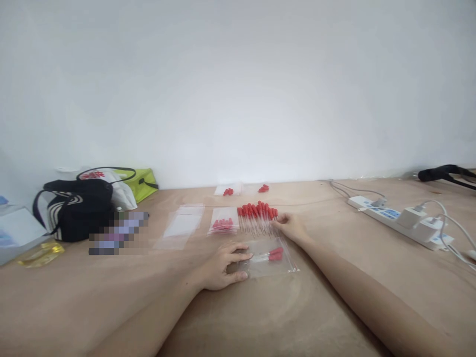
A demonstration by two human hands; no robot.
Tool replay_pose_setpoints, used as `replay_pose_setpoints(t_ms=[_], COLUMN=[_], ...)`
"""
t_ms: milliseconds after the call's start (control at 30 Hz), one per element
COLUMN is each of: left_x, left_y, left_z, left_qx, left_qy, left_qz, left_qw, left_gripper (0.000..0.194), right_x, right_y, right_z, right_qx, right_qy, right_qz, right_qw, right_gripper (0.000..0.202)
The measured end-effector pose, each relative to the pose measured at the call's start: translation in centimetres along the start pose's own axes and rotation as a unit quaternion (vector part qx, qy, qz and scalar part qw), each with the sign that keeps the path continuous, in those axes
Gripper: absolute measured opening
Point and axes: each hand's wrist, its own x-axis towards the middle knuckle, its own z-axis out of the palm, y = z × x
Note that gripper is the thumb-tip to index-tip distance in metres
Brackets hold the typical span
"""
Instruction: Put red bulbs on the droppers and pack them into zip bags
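Note:
A clear zip bag (260, 270) lies flat in front of me, with a few slim sticks with red handles (275, 254) inside. My left hand (226, 265) rests at the bag's left edge, fingers spread and fingertips on the plastic. Beyond the bag, a row of thin red-handled sticks (256, 212) lies side by side, red ends pointing away. My right hand (292, 227) is at the row's right end, thumb and forefinger pinched on a stick there; the other fingers are partly hidden. Left of the row sits a stack of filled zip bags (223, 222).
Flat clear bags (182, 223) lie to the left. Two bags with red pieces (228, 192) (264, 188) are near the wall. A black bag (80, 210) and a green bag (143, 184) stand at left. A power strip (394, 218) with cables is at right.

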Motion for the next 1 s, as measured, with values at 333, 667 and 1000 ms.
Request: replay_pose_setpoints(t_ms=[333, 667, 1000], left_x=[0.2, 0.1, 0.0], left_y=[0.0, -0.1, 0.0], left_z=[0.1, 0.1, 0.0], left_qx=[0.004, 0.004, -0.003], left_qy=[-0.003, -0.004, 0.004], left_qz=[-0.004, -0.004, 0.002], left_qw=[1.0, 1.0, 1.0], left_gripper=[0.044, 0.044, 0.043], right_x=[0.2, 0.6, -0.2], right_y=[-1.0, -0.8, 1.5], right_z=[0.1, 0.4, -2.3], right_qx=[-0.101, -0.057, 0.204], right_qy=[-0.034, -0.027, 0.044], right_qz=[0.052, 0.047, 0.032], right_qw=[0.993, 0.997, 0.977], right_gripper=[0.023, 0.026, 0.035])
